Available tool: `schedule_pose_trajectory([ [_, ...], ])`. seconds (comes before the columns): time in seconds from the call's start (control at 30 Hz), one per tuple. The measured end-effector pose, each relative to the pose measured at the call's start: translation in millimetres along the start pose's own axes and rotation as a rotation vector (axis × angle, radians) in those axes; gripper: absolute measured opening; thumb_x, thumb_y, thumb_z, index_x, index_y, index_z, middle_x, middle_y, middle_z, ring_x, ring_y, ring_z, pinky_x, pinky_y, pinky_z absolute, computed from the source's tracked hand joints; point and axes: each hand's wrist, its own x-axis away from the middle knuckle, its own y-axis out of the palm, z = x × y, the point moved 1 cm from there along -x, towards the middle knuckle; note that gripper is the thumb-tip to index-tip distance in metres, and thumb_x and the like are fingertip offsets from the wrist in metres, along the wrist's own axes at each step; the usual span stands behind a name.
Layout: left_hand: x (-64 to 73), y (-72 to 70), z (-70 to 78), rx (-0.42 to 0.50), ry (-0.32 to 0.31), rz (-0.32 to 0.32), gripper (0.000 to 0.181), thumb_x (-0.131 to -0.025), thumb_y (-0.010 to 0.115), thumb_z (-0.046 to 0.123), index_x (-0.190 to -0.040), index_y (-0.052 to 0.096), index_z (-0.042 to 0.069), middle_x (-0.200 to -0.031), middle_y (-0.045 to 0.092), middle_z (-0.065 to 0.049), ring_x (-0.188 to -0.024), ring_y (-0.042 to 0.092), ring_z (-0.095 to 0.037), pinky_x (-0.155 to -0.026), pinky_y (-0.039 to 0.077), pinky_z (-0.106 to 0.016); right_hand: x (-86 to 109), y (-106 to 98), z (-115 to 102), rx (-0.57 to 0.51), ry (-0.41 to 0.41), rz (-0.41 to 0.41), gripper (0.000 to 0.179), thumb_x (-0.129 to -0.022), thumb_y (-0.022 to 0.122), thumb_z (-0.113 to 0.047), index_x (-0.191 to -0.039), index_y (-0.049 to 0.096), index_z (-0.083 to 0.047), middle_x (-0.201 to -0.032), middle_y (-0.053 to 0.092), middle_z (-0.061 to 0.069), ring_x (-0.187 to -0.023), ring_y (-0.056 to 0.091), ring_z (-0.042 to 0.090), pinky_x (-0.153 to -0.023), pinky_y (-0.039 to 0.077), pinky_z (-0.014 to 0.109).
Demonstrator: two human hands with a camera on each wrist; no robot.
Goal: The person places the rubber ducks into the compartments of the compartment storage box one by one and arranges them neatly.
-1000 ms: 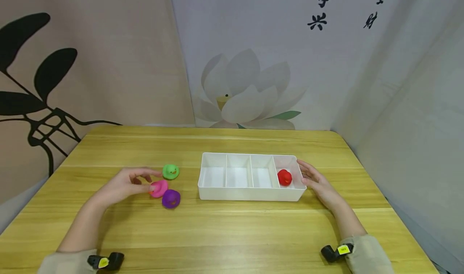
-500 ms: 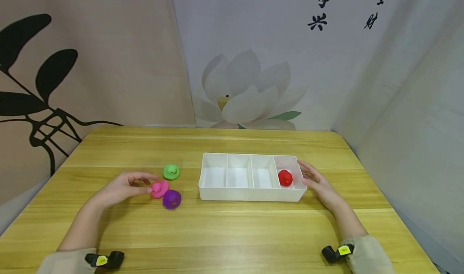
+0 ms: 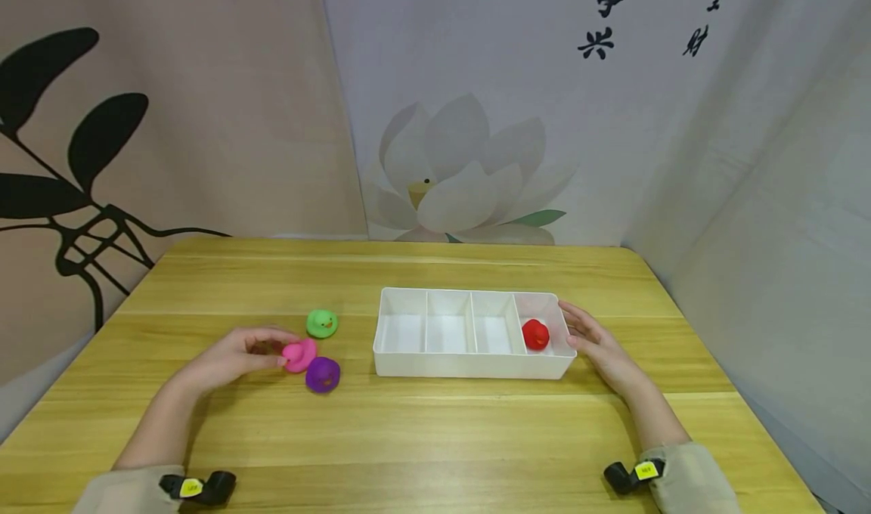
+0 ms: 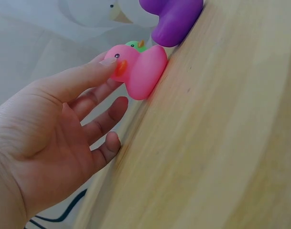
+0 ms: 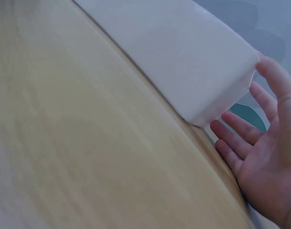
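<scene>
A pink rubber duck (image 3: 299, 355) sits on the table with my left hand (image 3: 234, 359) at its head. In the left wrist view, the left thumb (image 4: 95, 71) lies against the duck's face and the index finger is behind the head, pinching it; the other fingers hang loose. A purple duck (image 3: 323, 375) sits right beside the pink one, and a green duck (image 3: 322, 323) is just behind. My right hand (image 3: 602, 348) rests its extended fingertips against the right end of a white four-section box (image 3: 469, 365). A red duck (image 3: 535, 335) lies in its rightmost compartment.
The wooden table (image 3: 422, 446) runs back to a cloth backdrop (image 3: 258, 121) printed with a lotus and dark leaves. Another cloth (image 3: 769, 219) hangs along the right side. A small black camera (image 3: 197, 488) is strapped at the left sleeve.
My left index finger has drawn away from the green duck and lowered to the pink duck's head. My right hand and the box hold still.
</scene>
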Motion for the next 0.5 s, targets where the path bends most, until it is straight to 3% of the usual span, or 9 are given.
schedule_pose_trajectory([
  [0.1, -0.1, 0.3, 0.2, 0.000, -0.002, 0.001, 0.033, -0.089, 0.067, 0.013, -0.122, 0.063, 0.006, -0.119, 0.060, -0.012, -0.109, 0.055, -0.023, -0.087, 0.045, -0.031, 0.0, -0.4, 0.4, 0.003, -0.002, -0.001, 0.057, -0.098, 0.048, -0.012, -0.151, 0.027, -0.012, -0.149, 0.029, 0.020, -0.135, 0.026, 0.036, -0.102, 0.028, 0.038],
  [0.23, 0.0, 1.1, 3.0, -0.007, -0.008, 0.008, 0.033, -0.089, 0.067, 0.013, -0.121, 0.063, 0.006, -0.114, 0.060, -0.012, -0.104, 0.054, -0.025, -0.083, 0.046, -0.034, 0.6, 0.1, 0.8, 0.001, -0.005, 0.001, 0.057, -0.098, 0.048, -0.012, -0.151, 0.027, -0.012, -0.149, 0.030, 0.021, -0.134, 0.027, 0.036, -0.099, 0.032, 0.029],
  [0.5, 0.0, 1.0, 12.5, -0.031, -0.009, 0.074, 0.032, -0.089, 0.068, 0.014, -0.120, 0.064, 0.007, -0.103, 0.060, -0.011, -0.089, 0.053, -0.023, -0.070, 0.046, -0.033, 0.6, 1.0, 2.5, -0.009, -0.022, -0.002, 0.057, -0.098, 0.049, -0.011, -0.151, 0.027, -0.011, -0.148, 0.030, 0.022, -0.132, 0.031, 0.032, -0.096, 0.035, 0.021],
])
